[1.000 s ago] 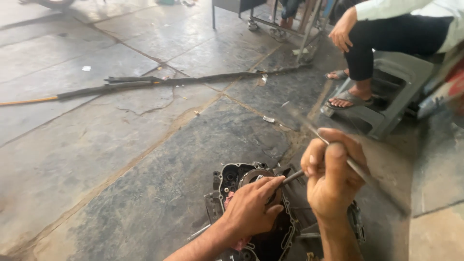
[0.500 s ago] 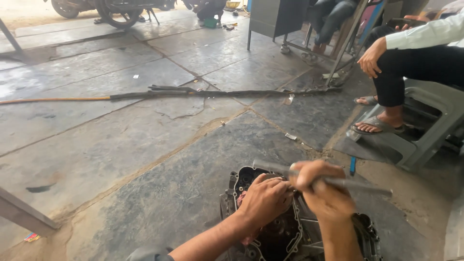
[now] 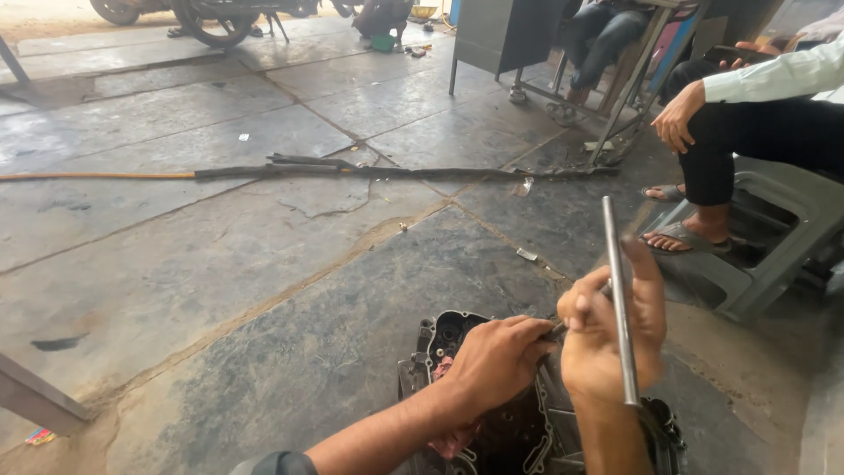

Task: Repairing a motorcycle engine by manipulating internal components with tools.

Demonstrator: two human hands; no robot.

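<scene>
Your right hand (image 3: 611,339) is closed round a long grey metal rod (image 3: 617,299), which stands almost upright: its top end rises well above your knuckles and its lower end reaches down past the heel of the hand. Your left hand (image 3: 494,359) is curled, fingers bent down onto the upper rim of the engine casing (image 3: 440,339), just beside the right hand; between the two hands a thin dark tool tip shows, but you cannot tell which hand grips it.

The casing is the one open, hollow thing near you. It lies on the stone floor (image 3: 264,290) with its open side up, a dark, greasy metal shell with round bores along its edge. Inside it you see only dark ribs and recesses, and something pinkish under your left wrist that is too hidden to name.

Further out, a long dark hose (image 3: 396,171) lies across the floor slabs. To the right a seated person's sandalled foot (image 3: 677,237) rests by a grey plastic stool (image 3: 765,255).

Against half a second ago, the rod has swung from lying nearly level across your hands to standing upright, and your right hand has risen with it. Your left hand has stayed on the casing.
</scene>
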